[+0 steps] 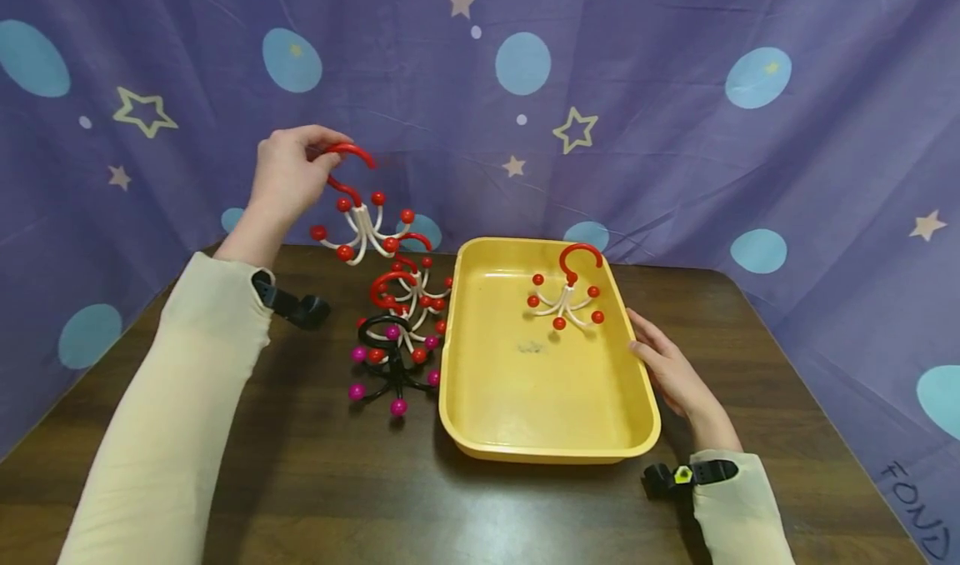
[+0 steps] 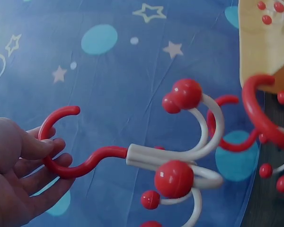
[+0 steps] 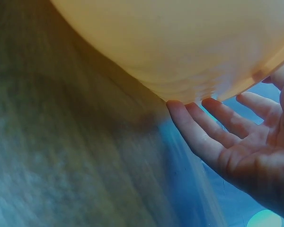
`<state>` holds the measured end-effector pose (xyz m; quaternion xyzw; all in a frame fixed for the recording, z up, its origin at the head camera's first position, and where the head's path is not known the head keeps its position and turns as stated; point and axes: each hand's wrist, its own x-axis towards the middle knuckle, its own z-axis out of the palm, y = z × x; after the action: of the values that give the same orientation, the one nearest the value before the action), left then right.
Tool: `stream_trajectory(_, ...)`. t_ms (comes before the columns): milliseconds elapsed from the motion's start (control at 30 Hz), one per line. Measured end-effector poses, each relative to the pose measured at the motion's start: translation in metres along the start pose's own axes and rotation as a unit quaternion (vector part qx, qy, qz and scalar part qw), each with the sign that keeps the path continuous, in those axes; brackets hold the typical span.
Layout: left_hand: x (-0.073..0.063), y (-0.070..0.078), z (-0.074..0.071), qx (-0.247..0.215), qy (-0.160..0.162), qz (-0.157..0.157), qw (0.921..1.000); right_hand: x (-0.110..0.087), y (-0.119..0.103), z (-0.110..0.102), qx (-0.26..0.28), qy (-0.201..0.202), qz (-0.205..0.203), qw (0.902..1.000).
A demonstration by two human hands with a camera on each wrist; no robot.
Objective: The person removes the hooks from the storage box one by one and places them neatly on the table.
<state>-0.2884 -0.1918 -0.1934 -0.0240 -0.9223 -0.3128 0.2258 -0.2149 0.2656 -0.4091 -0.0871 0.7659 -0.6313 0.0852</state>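
Observation:
My left hand (image 1: 288, 169) pinches the red hook of a multi-arm hanger (image 1: 363, 219) between thumb and fingers, holding it up left of the tray. White curved arms spread from its stem, each tipped with a red ball. Close-up in the left wrist view, the hanger (image 2: 151, 155) lies sideways across the picture. My right hand (image 1: 675, 377) rests against the right side of a yellow tray (image 1: 540, 419); in the right wrist view its straight fingers (image 3: 196, 127) touch the outer wall. Inside the tray sits a matching red-and-white hanger (image 1: 568, 292), hook upward.
Left of the tray, a black hanger (image 1: 396, 365) with magenta balls stands on the brown wooden table (image 1: 525, 515). Behind it, more red-and-white hangers (image 1: 382, 292) crowd together, overlapping in the head view. A purple curtain (image 1: 645, 157) with stars and dots hangs behind the table.

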Motion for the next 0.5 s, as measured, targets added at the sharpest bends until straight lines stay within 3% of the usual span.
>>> stream_trajectory(200,-0.002,-0.017,-0.004,0.014,-0.001,0.002,0.9999,0.0,0.0,0.0,-0.001,-0.001,0.003,1.0)
stream_trajectory(500,-0.007,-0.046,0.012,0.012,-0.01,0.005,0.9999,0.0,0.0,-0.001,-0.002,0.0,0.003,1.0)
